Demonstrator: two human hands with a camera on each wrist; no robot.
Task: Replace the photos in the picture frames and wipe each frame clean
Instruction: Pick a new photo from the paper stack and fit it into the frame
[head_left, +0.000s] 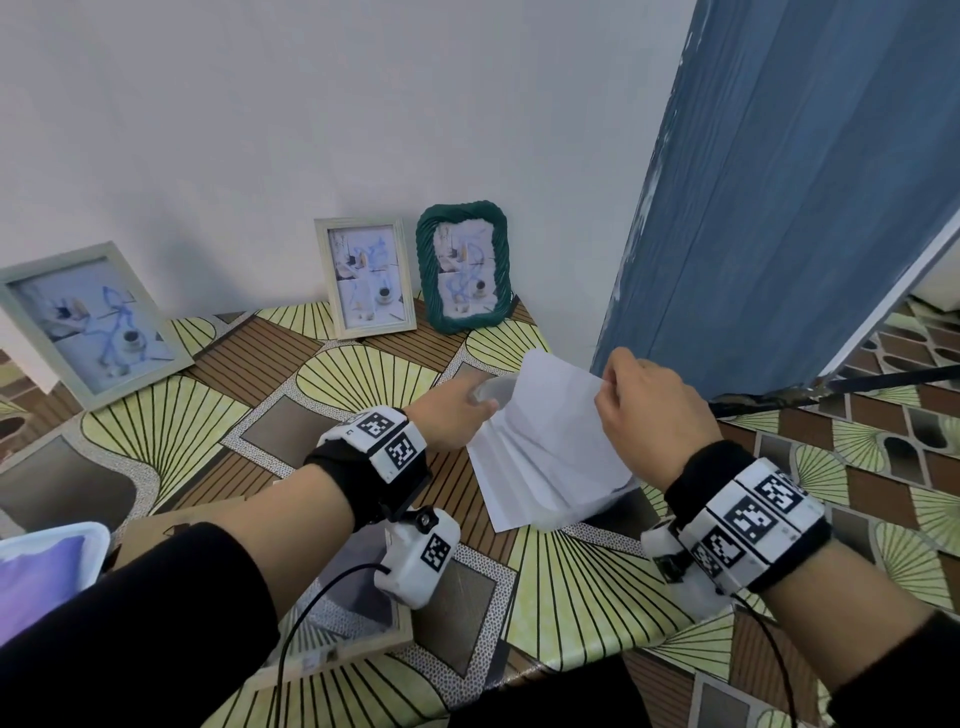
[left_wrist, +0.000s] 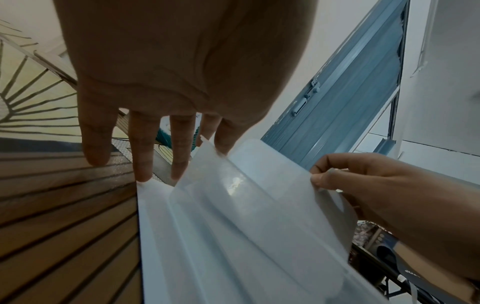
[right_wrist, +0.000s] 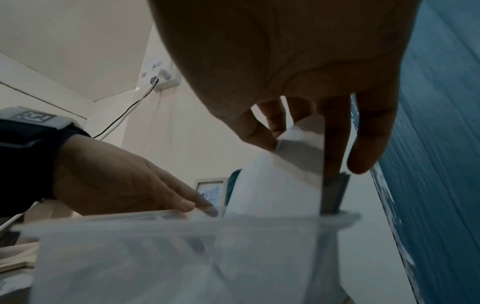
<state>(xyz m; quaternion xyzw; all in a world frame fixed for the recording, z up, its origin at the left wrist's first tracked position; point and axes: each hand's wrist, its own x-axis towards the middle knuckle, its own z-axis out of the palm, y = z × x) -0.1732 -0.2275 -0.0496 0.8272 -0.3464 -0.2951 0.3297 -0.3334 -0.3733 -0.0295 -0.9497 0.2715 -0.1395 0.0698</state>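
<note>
A stack of white sheets (head_left: 545, 441) in a clear sleeve lies near the table's right edge. My right hand (head_left: 639, 410) pinches the top sheet's far corner between thumb and fingers (right_wrist: 267, 133) and lifts it, so the sheet (left_wrist: 246, 216) curls upward. My left hand (head_left: 452, 415) lies flat at the stack's left edge, its straight fingers (left_wrist: 182, 156) touching the paper. Three picture frames stand against the wall: a grey-green one (head_left: 93, 322), a pale wooden one (head_left: 366, 278) and a dark green woven one (head_left: 465, 267). Another pale frame (head_left: 358, 639) lies flat under my left forearm.
The table (head_left: 363, 374) has a fan-patterned cloth. A blue folding door (head_left: 779, 182) stands close on the right, just beyond the table edge. A white tub with something purple (head_left: 47, 566) sits at the near left corner. A wall socket with a cable (right_wrist: 161, 80) is behind.
</note>
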